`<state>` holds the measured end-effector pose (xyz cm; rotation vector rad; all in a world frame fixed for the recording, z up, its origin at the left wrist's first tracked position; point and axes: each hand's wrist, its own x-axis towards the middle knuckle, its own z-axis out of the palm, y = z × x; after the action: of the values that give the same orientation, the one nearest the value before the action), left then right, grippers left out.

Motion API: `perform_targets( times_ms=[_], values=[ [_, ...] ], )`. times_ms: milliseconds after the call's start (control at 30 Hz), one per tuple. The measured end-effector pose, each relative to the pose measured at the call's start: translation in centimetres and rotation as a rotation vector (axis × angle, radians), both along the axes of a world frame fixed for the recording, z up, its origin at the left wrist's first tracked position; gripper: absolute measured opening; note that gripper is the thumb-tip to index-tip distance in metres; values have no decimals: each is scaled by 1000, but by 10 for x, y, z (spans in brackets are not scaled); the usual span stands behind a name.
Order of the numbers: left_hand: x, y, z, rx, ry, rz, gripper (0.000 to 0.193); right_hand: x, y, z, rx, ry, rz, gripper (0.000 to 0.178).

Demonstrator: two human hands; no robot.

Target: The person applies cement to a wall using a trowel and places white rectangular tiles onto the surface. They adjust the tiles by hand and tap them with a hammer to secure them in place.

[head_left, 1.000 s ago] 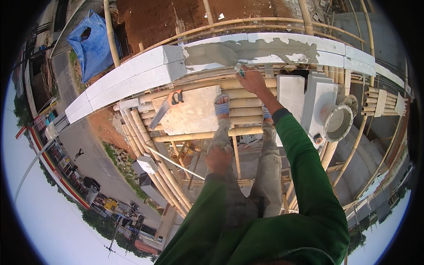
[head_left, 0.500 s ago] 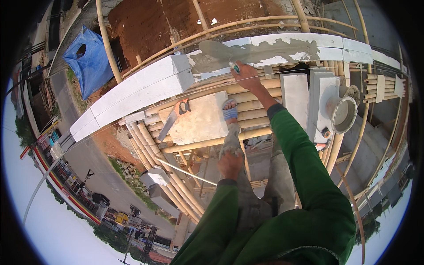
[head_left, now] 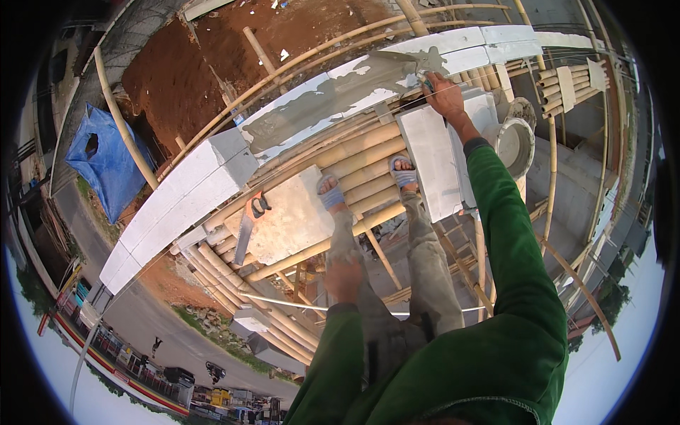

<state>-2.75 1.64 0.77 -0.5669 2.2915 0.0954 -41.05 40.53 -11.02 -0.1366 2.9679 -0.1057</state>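
My right hand (head_left: 446,100) is closed around the handle of a trowel (head_left: 426,82). The trowel's blade lies against wet grey mortar (head_left: 312,113) spread in a patchy layer along the white block wall (head_left: 510,41). Left of the mortar, a raised white block (head_left: 234,152) stands on the same wall line. My left hand (head_left: 343,280) rests low on my left leg, its fingers blurred against the dusty trousers. A thin string runs along the near side of the wall, passing close to my right hand.
My sandalled feet stand on bamboo poles (head_left: 372,170). A handsaw (head_left: 244,230) lies on a pale board (head_left: 294,219) to the left. Loose white blocks (head_left: 432,156) and a mortar bucket (head_left: 516,145) stand to the right. Gaps between poles show a drop; a street lies below left.
My right hand and the trowel have moved right along the wall, toward the mortar's far end. My view has shifted right, and both feet now show. My left hand stays at my leg.
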Motion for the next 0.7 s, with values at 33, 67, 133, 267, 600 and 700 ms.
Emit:
perform_targets(
  times_ms=[33,67,133,267,600,700],
  values=[
    [2,1,0,-30,-2,-25,49,0,9,-2,-5,13,-12,39],
    [4,3,-1,-34,33,-56,48,1,17,-5,5,-16,-51,38],
    [8,5,-3,-49,78,-110,45,2,30,-8,-29,46,-49,39],
    [18,7,-9,-41,137,-186,45,7,45,-10,-35,77,-89,40],
    [33,13,-18,-7,326,-278,49,16,61,-10,-105,71,-413,33],
    [32,15,-16,5,336,-255,51,6,55,-6,-183,182,-435,29]
  ],
)
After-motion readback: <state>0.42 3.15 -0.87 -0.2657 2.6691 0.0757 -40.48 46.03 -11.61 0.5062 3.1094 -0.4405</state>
